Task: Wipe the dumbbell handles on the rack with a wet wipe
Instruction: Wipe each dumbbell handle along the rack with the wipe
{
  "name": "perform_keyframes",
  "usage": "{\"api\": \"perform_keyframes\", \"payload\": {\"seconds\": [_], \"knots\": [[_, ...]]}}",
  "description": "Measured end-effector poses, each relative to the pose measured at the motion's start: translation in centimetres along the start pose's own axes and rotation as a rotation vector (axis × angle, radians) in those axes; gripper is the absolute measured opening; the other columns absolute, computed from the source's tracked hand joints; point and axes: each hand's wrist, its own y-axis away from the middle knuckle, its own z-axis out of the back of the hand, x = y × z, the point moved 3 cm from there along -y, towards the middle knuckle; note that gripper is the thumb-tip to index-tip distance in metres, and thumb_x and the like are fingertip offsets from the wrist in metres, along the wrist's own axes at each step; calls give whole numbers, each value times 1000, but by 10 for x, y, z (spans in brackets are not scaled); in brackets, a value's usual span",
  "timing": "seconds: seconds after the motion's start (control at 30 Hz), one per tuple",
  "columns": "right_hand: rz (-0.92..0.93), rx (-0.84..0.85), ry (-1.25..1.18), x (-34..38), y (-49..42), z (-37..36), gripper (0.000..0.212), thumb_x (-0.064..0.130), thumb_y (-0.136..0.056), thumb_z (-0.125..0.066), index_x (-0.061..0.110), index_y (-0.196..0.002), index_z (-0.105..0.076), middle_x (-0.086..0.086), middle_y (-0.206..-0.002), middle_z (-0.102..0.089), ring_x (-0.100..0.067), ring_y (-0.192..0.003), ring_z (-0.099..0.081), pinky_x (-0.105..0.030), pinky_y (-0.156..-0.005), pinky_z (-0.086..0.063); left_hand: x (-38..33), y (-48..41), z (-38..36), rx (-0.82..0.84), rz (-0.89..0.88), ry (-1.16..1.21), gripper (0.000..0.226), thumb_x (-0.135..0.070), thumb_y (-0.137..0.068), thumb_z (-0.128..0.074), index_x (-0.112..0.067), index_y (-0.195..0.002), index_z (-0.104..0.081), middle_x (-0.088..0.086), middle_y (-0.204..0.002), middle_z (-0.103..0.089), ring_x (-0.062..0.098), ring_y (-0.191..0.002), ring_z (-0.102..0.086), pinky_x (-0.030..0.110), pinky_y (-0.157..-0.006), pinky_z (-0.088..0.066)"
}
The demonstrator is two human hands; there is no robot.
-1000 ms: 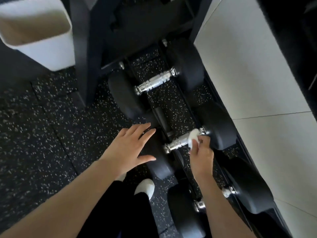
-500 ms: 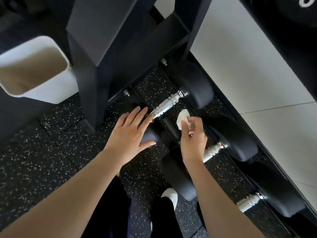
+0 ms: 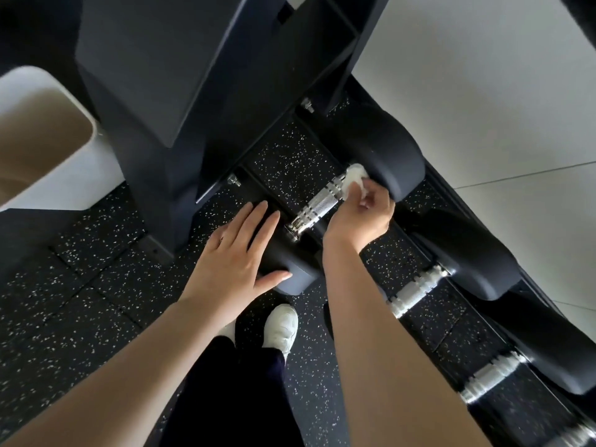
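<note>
Black dumbbells with knurled silver handles lie in a row on a low black rack (image 3: 225,91). My right hand (image 3: 362,211) pinches a crumpled white wet wipe (image 3: 353,179) against the far end of the first dumbbell's handle (image 3: 317,204), close to its far head (image 3: 383,150). My left hand (image 3: 237,256) lies flat with straight fingers on that dumbbell's near head (image 3: 290,269). Two more handles show to the right, the second handle (image 3: 417,290) and the third handle (image 3: 491,375).
A white bin (image 3: 42,146) stands at the left on the speckled black rubber floor (image 3: 80,301). A pale tiled wall (image 3: 483,91) runs behind the rack. My white shoe (image 3: 280,327) and dark trousers are below my hands.
My right hand left the second dumbbell's handle and carried the wipe to the far end of the first dumbbell's handle. My left hand shifted onto that dumbbell's near head. The view moved closer.
</note>
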Motion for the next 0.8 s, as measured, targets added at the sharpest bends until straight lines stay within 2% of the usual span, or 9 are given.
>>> {"api": "perform_keyframes", "payload": {"seconds": [0.07,0.17,0.23,0.37,0.53,0.67,0.8], "knots": [[-35,-29,-53,-1,0,-6,10,2,-82,-66,5,-91,-68,-1,-97,-54,1,-73,-51,-2,-61,-44,0,0,0,-13,-1,6,84,-66,-87,-25,-9,-148,-27,11,-154,-28,27,-142,-26,46,-101,-40],[30,16,1,-1,1,-4,10,2,-83,-65,5,-92,-68,-1,-94,-54,5,-70,-48,0,-61,-41,0,0,-1,-10,-2,6,86,-68,-86,-24,-9,-149,-25,12,-154,-27,27,-143,-25,47,-102,-41],[100,101,59,-1,2,-1,12,1,-82,-65,5,-92,-69,-1,-95,-55,5,-70,-49,1,-60,-40,0,-1,-1,-2,9,9,89,-71,-85,-24,-8,-149,-24,12,-154,-26,27,-143,-24,48,-102,-41],[219,300,174,-11,12,6,11,-1,-82,-65,6,-90,-68,-8,-104,-62,-7,-76,-55,-1,-62,-43,-3,-1,-2,-5,33,24,90,-72,-84,-24,-8,-147,-27,12,-153,-29,28,-143,-24,49,-101,-40],[282,473,228,-27,26,14,10,1,-78,-70,8,-85,-69,-3,-89,-63,3,-65,-51,-6,-61,-43,-3,-1,-4,-21,41,53,89,-72,-84,-26,-9,-148,-27,11,-154,-28,26,-143,-23,48,-103,-39],[249,557,269,-30,32,18,12,5,-76,-74,15,-80,-69,3,-80,-62,4,-63,-50,-4,-60,-40,-3,1,-5,-48,58,68,90,-71,-84,-27,-9,-149,-23,9,-156,-24,24,-144,-20,45,-105,-37],[110,649,289,-36,37,21,9,9,-77,-73,16,-80,-69,9,-74,-63,2,-68,-55,-4,-63,-42,-4,1,-5,-53,68,77,91,-71,-84,-28,-8,-149,-22,9,-156,-22,23,-145,-18,44,-107,-34]]}}
